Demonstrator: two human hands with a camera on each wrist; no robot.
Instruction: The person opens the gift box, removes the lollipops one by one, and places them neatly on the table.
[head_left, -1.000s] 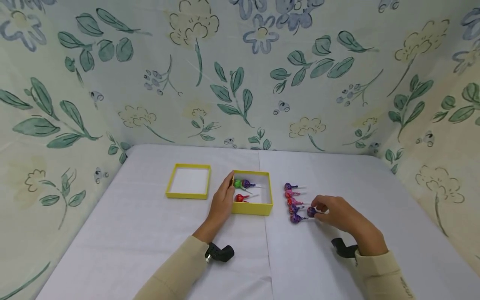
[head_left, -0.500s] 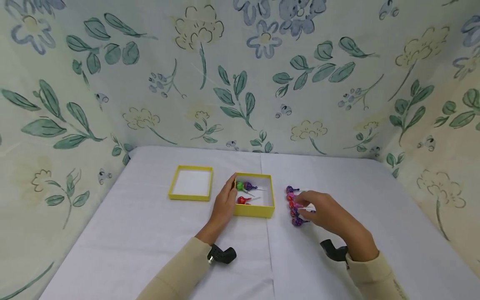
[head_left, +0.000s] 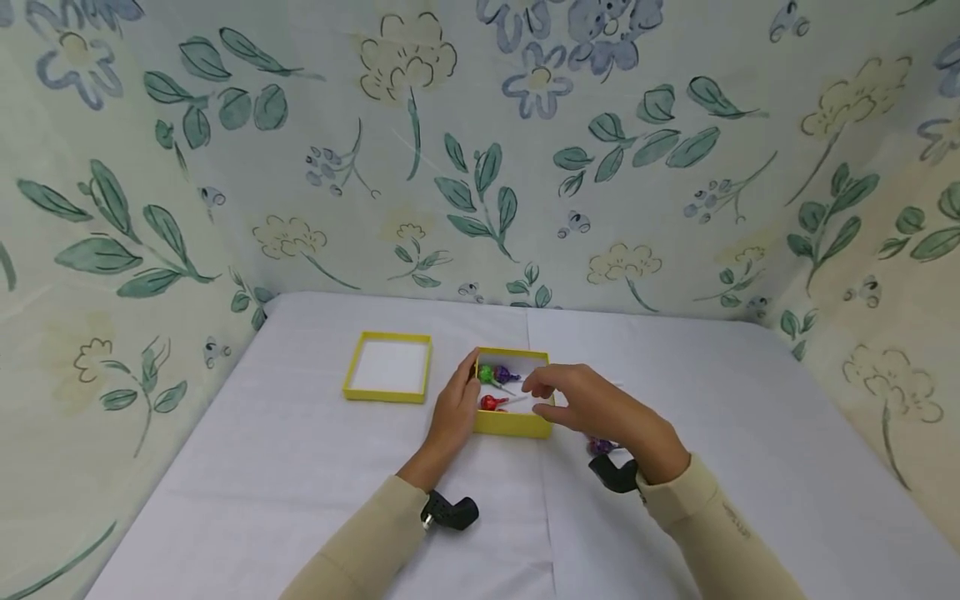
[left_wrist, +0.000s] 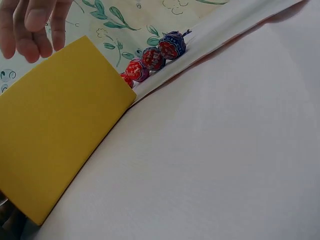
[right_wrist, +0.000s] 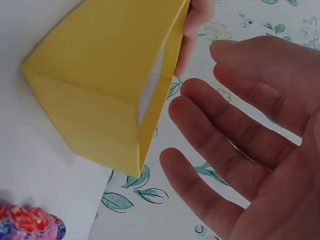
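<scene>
My left hand [head_left: 453,404] holds the left side of a yellow box [head_left: 513,425], which stands open at the top. Inside it lie a green lollipop [head_left: 486,374], a purple lollipop [head_left: 502,374] and a red lollipop [head_left: 491,402]. Above the box's right side hovers my right hand [head_left: 592,404], its fingers loosely bent and apart. Nothing is between those fingers [right_wrist: 200,120] in the right wrist view. A row of wrapped lollipops [left_wrist: 152,59] sits right of the box. In the head view the right hand hides most of that row, leaving a purple lollipop [head_left: 600,446] visible.
A shallow yellow lid [head_left: 386,396] with a white inside lies left of the box. White cloth [head_left: 300,467] covers the table. Leaf-and-flower patterned cloth [head_left: 420,183] rises behind it and at both sides.
My right hand has let go of a purple lollipop at the row and moved left to the box. The left hand has stayed on the box. The head view has shifted slightly.
</scene>
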